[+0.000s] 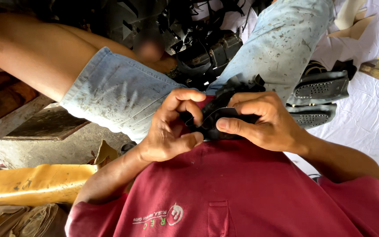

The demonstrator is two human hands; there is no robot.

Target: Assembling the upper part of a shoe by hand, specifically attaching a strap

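We see no true container here; the nearest thing to one is the lap between our knees, where a heap of black scraps and dark strap-like pieces lies tangled at the top of the view. What exactly is in that heap we cannot make out, beyond black strips and a boxy dark shape.

Our left hand and right hand meet just above the red shirt, both closed on one small black piece of leather-like material. The left hand's fingers curl over tightly, with the thumb pressed toward the piece from below, so the grip is shut with almost no gap. The right hand pinches the same piece from the other side: its thumb lies flat along the lower edge and the fingers fold over the top. The piece sits between the two hands, close against our chest, and its far end reaches up toward the right knee.

We wear pale denim shorts, speckled with marks. Two black shoe soles with dotted tread lie stacked just beside the right hand, on a white sheet. A tan strip of material lies near the left elbow, above a wooden plank.
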